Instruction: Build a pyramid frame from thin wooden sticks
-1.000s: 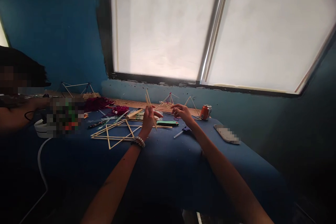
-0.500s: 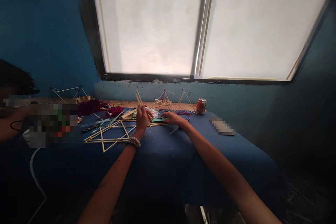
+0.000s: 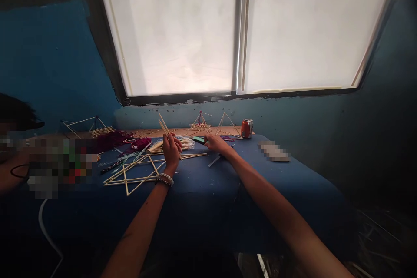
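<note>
Wooden sticks (image 3: 164, 127) in clenched left hand (image 3: 171, 150)

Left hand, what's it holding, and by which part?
The left hand holds thin wooden sticks, gripped near their lower ends; the upper lengths stick out above.

Inspection finds no legible text, brand or number anywhere. The orange can (image 3: 246, 128) bears markings too small to read; the pixelated slab (image 3: 273, 151) beside it shows nothing readable either.
</note>
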### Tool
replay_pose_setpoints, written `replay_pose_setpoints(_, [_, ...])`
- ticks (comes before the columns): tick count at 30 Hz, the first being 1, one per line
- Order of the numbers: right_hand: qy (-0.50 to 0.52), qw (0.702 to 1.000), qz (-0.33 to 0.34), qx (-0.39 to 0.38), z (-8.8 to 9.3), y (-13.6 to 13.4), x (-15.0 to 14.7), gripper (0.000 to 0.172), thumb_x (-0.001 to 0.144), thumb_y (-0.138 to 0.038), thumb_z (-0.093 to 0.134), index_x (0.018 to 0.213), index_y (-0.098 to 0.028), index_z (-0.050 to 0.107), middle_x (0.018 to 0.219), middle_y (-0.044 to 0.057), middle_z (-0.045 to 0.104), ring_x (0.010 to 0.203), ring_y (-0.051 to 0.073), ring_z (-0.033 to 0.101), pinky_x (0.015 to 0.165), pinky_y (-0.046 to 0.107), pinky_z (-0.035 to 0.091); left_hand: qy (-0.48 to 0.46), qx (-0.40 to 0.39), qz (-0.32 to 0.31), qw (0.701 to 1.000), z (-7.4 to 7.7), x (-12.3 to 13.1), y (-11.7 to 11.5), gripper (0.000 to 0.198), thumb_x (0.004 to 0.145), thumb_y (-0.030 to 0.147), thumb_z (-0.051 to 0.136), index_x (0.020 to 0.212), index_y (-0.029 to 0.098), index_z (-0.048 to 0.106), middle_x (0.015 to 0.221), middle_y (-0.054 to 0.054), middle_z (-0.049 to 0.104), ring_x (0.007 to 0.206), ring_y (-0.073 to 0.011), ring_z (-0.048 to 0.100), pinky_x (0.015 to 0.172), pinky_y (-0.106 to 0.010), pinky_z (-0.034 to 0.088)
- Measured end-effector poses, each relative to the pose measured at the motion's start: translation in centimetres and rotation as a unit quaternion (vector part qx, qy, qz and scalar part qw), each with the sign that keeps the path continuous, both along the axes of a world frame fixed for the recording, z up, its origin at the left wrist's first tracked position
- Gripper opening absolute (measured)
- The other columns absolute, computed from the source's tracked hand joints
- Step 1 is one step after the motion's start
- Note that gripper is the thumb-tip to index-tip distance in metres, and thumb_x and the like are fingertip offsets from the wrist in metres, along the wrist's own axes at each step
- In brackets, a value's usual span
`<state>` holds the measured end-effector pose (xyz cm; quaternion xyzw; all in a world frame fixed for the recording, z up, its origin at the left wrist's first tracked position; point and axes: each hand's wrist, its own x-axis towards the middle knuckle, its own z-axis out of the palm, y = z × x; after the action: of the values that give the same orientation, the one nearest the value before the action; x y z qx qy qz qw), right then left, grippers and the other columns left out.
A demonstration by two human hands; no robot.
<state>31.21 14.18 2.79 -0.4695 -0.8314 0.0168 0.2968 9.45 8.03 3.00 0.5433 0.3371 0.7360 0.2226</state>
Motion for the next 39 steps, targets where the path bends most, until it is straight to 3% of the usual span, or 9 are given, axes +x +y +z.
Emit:
replay_pose_setpoints(4, [0.012, 1.0, -0.005, -0.014, -0.2, 0.2, -0.7, 0.021, 0.073, -0.001, 0.063, 0.077, -0.019, 0.073, 0.083, 0.008, 0.073, 0.09, 0.026, 0.068, 0.083, 0.032, 0.047, 0.046, -0.019, -0.019, 0.999, -0.4, 0.2, 0.3, 0.037, 0.103, 0.058, 0.035, 0.095, 0.024, 0.048, 0.058, 0.007, 0.056, 0.038, -0.0092, 0.046, 0.044, -0.022, 0.038])
replay_pose_setpoints(7, [0.047, 0.999, 0.003, -0.009, 0.4, -0.3, -0.9, 0.021, 0.075, -0.003, 0.062, 0.081, -0.018, 0.075, 0.092, 0.011, 0.076, 0.095, 0.028, 0.068, 0.086, 0.034, 0.047, 0.086, -0.041, -0.053, 0.994, -0.6, 0.3, 0.5, 0.037, 0.103, 0.058, 0.035, 0.098, 0.024, 0.048, 0.063, 0.005, 0.062, 0.042, -0.0112, 0.053, 0.048, -0.024, 0.043])
replay_pose_setpoints(12, [0.093, 0.992, 0.084, -0.032, 1.7, -2.0, -2.1, 0.025, 0.091, -0.017, 0.05, 0.096, -0.016, 0.075, 0.091, 0.007, 0.077, 0.086, 0.019, 0.069, 0.077, 0.027, 0.05, 0.139, -0.064, -0.097, 0.983, -0.8, 0.5, 0.9, 0.032, 0.102, 0.054, 0.038, 0.102, 0.024, 0.047, 0.071, -0.001, 0.071, 0.063, -0.0186, 0.068, 0.064, -0.03, 0.051])
replay_pose_setpoints(17, [0.084, 0.982, 0.146, -0.087, 2.0, -3.5, -2.7, 0.035, 0.095, -0.043, 0.054, 0.086, -0.014, 0.074, 0.078, 0.004, 0.074, 0.07, 0.015, 0.066, 0.06, 0.021, 0.044, 0.181, -0.067, -0.094, 0.977, -0.8, 0.5, 0.6, 0.025, 0.102, 0.046, 0.04, 0.104, 0.024, 0.052, 0.075, -0.003, 0.073, 0.082, -0.0223, 0.07, 0.081, -0.035, 0.052])
replay_pose_setpoints(22, [0.096, 0.991, 0.084, -0.038, 2.2, -4.8, -2.5, 0.032, 0.087, -0.036, 0.065, 0.062, -0.016, 0.062, 0.061, 0.002, 0.061, 0.062, 0.014, 0.054, 0.059, 0.025, 0.032, 0.188, -0.09, -0.099, 0.973, -1.0, 0.4, 1.1, 0.027, 0.103, 0.045, 0.034, 0.105, 0.023, 0.049, 0.083, -0.006, 0.076, 0.077, -0.0214, 0.072, 0.073, -0.034, 0.053])
replay_pose_setpoints(27, [0.154, 0.987, 0.044, 0.019, 2.3, -5.3, -3.3, 0.011, 0.087, -0.025, 0.062, 0.083, -0.015, 0.067, 0.07, 0.002, 0.062, 0.068, 0.015, 0.052, 0.066, 0.027, 0.032, 0.206, -0.119, -0.141, 0.961, -1.1, 0.4, 1.7, 0.033, 0.099, 0.053, 0.041, 0.098, 0.021, 0.048, 0.078, -0.006, 0.076, 0.067, -0.0196, 0.072, 0.064, -0.029, 0.051])
replay_pose_setpoints(31, [0.215, 0.973, 0.086, -0.001, 2.3, -4.7, -3.8, 0.022, 0.094, -0.033, 0.054, 0.098, -0.015, 0.066, 0.078, 0.003, 0.065, 0.07, 0.014, 0.056, 0.069, 0.025, 0.04, 0.241, -0.137, -0.222, 0.935, -1.0, 0.7, 1.3, 0.049, 0.091, 0.067, 0.051, 0.098, 0.019, 0.056, 0.079, -0.007, 0.077, 0.067, -0.0196, 0.072, 0.064, -0.029, 0.053])
replay_pose_setpoints(35, [0.251, 0.953, 0.164, -0.037, 2.2, -4.4, -3.9, 0.028, 0.094, -0.042, 0.053, 0.088, -0.016, 0.062, 0.078, 0.002, 0.065, 0.071, 0.014, 0.058, 0.069, 0.026, 0.046, 0.255, -0.148, -0.274, 0.915, -0.8, 0.6, 0.8, 0.062, 0.084, 0.075, 0.059, 0.105, 0.016, 0.062, 0.087, -0.011, 0.078, 0.066, -0.02, 0.073, 0.061, -0.028, 0.053])
replay_pose_setpoints(39, [0.265, 0.939, 0.213, -0.046, 2.4, -4.8, -3.5, 0.039, 0.092, -0.053, 0.057, 0.084, -0.015, 0.063, 0.076, 0.002, 0.064, 0.071, 0.014, 0.059, 0.067, 0.026, 0.047, 0.24, -0.171, -0.313, 0.903, -0.7, 0.1, 0.6, 0.06, 0.085, 0.07, 0.063, 0.109, 0.015, 0.068, 0.104, -0.015, 0.078, 0.074, -0.0207, 0.075, 0.07, -0.032, 0.057])
